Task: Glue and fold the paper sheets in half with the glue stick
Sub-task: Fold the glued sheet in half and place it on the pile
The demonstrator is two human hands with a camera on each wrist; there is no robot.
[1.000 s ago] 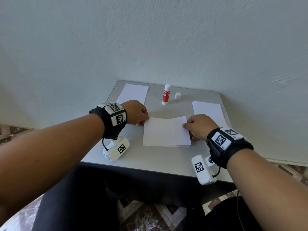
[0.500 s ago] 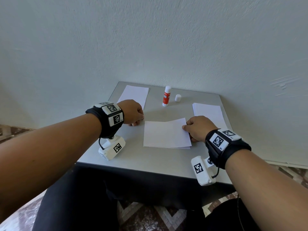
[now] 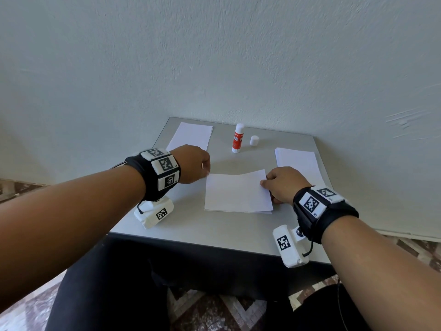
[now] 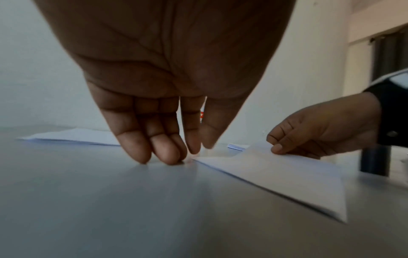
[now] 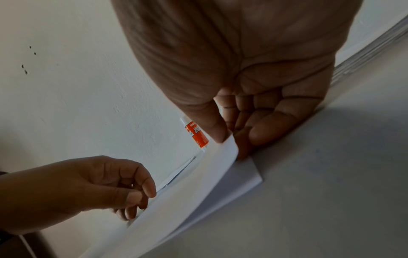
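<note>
A white paper sheet point(image 3: 236, 193), folded in half, lies mid-table. My right hand point(image 3: 265, 183) pinches the right edge of its upper flap. In the right wrist view the thumb point(image 5: 217, 132) sits on the raised flap point(image 5: 198, 183) and the fingers are under it. My left hand point(image 3: 206, 169) hangs with loosely curled fingers at the sheet's far left corner. Its fingertips point(image 4: 165, 157) touch the table beside the paper point(image 4: 276, 172) and hold nothing. The red and white glue stick point(image 3: 238, 138) stands uncapped behind the sheet, with its white cap point(image 3: 254, 140) next to it.
A single white sheet point(image 3: 191, 136) lies at the table's back left. A stack of sheets point(image 3: 298, 163) lies at the right, behind my right hand. The small grey table point(image 3: 214, 232) stands against a white wall. My legs are under its front edge.
My left hand let go of the sheet's left corner, drew off to the left, then came back next to it. My right hand has kept its pinch on the right edge.
</note>
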